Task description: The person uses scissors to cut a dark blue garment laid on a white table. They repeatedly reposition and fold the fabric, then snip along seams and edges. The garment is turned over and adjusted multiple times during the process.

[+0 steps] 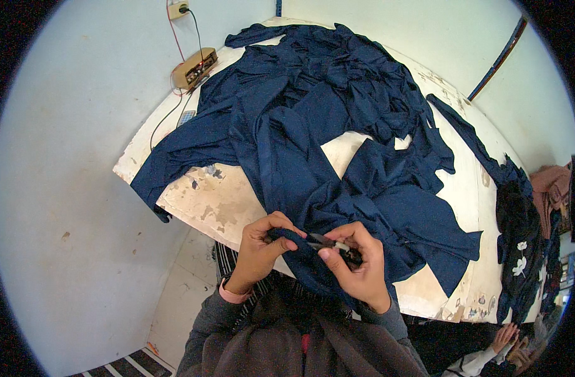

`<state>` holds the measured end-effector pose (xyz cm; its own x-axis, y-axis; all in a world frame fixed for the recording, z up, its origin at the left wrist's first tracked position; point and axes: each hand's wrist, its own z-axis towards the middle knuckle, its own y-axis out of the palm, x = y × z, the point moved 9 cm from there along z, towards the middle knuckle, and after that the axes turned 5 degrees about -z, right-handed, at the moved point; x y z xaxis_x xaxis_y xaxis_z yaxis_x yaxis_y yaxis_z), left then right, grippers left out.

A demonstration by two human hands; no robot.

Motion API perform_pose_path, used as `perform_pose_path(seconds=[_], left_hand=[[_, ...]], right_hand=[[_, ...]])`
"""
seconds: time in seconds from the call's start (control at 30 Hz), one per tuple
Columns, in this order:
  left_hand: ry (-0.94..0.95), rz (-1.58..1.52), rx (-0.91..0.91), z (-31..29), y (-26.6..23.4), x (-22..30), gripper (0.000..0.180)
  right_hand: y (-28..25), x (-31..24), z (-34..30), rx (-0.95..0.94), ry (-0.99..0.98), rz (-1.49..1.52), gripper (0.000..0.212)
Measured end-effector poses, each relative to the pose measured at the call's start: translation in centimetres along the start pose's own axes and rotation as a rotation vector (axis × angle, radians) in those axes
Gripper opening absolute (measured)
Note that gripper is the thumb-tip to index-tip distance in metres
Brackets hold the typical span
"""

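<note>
A big heap of navy blue cloth (287, 144) spreads over the table, and part of it hangs over the near edge toward me. My left hand (256, 254) pinches a folded edge of this cloth between thumb and fingers. Close to its right, my right hand (370, 270) is closed around small dark thread snips (320, 240). Their blades point left, against or very near the pinched edge; I cannot tell whether they touch it. Fingers hide much of the handle, which shows a pale part.
The worn white table (212, 207) has peeling patches. A brown box with cords (196, 68) stands at the back left, below a wall socket (179, 9). Black cloth with white flowers (520, 235) hangs at the right edge. Another person's hands (504, 339) are at lower right.
</note>
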<state>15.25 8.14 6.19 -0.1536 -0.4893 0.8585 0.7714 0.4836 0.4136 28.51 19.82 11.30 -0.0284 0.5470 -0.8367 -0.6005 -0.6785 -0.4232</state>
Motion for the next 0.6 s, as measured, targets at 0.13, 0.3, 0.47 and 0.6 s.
perform_pose_path(seconds=[0.13,0.3,0.47,0.6], left_hand=[[0.001,-0.022,-0.005,0.0,0.2,-0.2,0.016],[0.004,0.001,-0.024,0.0,0.1,-0.4,0.015],[-0.006,0.043,-0.018,-0.1,0.2,-0.2,0.013],[0.039,0.136,0.026,0.1,-0.5,1.0,0.014]], right_hand=[[-0.4,-1.8,0.1,0.037,-0.117,-0.178,0.021],[-0.6,-2.0,0.4,0.086,-0.156,-0.173,0.017],[0.0,-1.3,0.3,0.055,-0.084,-0.11,0.016],[-0.1,0.2,0.1,0.173,0.06,0.114,0.017]])
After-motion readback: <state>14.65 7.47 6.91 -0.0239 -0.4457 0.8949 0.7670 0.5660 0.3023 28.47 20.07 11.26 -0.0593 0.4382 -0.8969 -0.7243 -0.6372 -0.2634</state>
